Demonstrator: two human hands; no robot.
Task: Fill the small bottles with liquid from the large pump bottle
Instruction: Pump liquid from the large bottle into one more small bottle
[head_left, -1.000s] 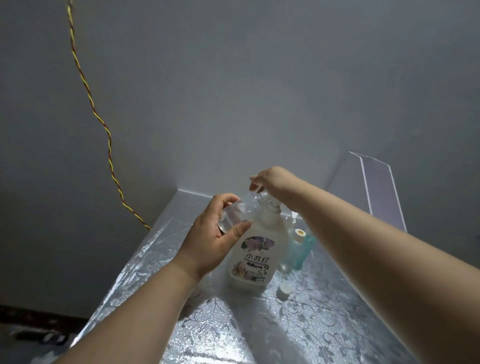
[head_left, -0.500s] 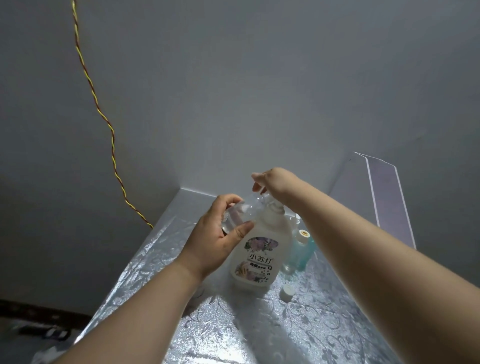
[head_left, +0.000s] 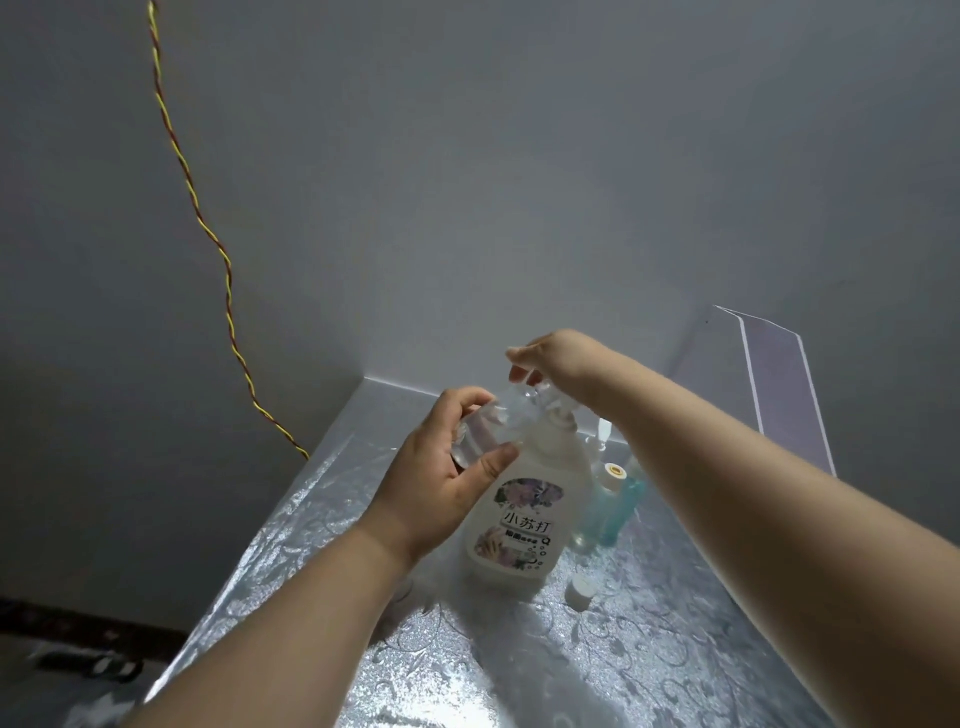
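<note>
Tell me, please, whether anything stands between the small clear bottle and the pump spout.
Nothing visible does: the left hand holds the small clear bottle right at the pump head, under the right hand; the spout is unclear.

It is dim in here, and the plain grey walls (head_left: 519, 156) look flat and cool, darkening toward the corners. The brightest thing is the silvery embossed foil desk (head_left: 649, 665), which sparkles with speckled glare toward its near edge, with long soft shadows lying across it. The white plastic pump bottle (head_left: 524, 525) glows pale. The small clear bottle (head_left: 485, 423) is mostly lost in glints. The wide lens swells the right forearm (head_left: 779, 545) at the frame's edge, and the dark lower-left corner is smeared.
</note>
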